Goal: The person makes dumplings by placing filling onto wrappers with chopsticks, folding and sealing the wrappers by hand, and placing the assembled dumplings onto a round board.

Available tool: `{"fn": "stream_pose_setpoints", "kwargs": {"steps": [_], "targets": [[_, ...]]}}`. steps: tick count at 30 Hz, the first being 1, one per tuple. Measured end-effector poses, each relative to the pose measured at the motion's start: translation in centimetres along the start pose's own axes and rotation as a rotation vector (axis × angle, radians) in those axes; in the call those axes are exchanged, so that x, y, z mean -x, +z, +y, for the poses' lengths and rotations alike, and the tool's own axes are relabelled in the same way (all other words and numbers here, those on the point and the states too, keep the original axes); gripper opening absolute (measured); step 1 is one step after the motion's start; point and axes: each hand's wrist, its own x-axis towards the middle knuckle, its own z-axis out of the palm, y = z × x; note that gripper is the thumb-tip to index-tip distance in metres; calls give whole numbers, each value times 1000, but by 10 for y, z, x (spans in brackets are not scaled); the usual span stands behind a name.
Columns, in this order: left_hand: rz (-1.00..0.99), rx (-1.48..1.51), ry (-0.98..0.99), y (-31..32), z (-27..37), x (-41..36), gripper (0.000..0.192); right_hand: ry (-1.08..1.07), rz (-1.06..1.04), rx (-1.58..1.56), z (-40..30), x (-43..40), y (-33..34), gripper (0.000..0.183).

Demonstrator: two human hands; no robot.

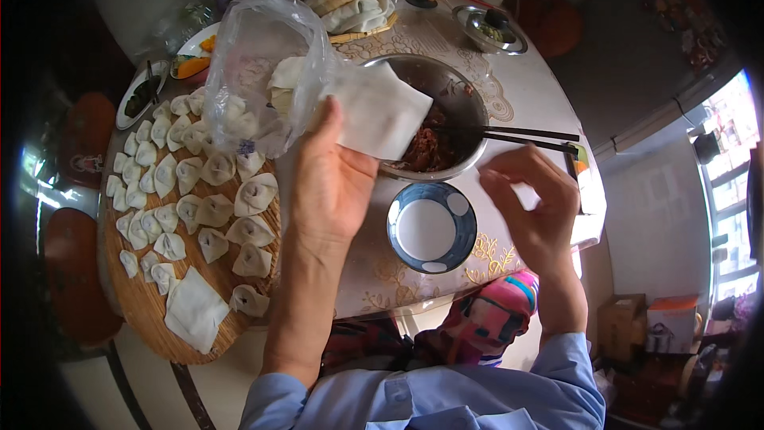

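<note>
My left hand (pixel 334 185) holds a stack of square dough wrappers (pixel 382 110), its thumb near a clear plastic bag (pixel 268 65) that has more wrappers inside. Just past the stack, a steel bowl (pixel 471 95) contains reddish minced filling (pixel 427 152). A pair of dark chopsticks (pixel 531 136) rests across its right rim. My right hand (pixel 531 200) is below the chopstick ends with bent fingers and nothing visible in it. Between my hands stands a blue-and-white bowl (pixel 432 227) with a pale inside. Folded wontons (pixel 250 194) cover much of a round wooden board (pixel 224 337), with loose wrappers (pixel 196 310) at its near edge.
Beyond the board are a plate with orange food (pixel 194 63) and an oval dish with dark food (pixel 140 95). Bagged dough sheets (pixel 355 9) lie on a woven tray at the back. A lidded steel bowl (pixel 492 30) stands back right. Brown stools (pixel 80 275) flank the table's left side.
</note>
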Motion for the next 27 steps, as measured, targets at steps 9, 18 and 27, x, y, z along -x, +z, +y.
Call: {"fn": "stream_pose_setpoints", "kwargs": {"steps": [9,18,27], "targets": [[-1,103,94,-12,36,-4,27,477,133,-662,72,4,-17,49],[-50,214,-15,-16,44,-4,30,249,1,-392,81,-57,1,24],[125,263,-73,-22,42,-2,30,-100,-210,-224,82,-72,-62,40]]}}
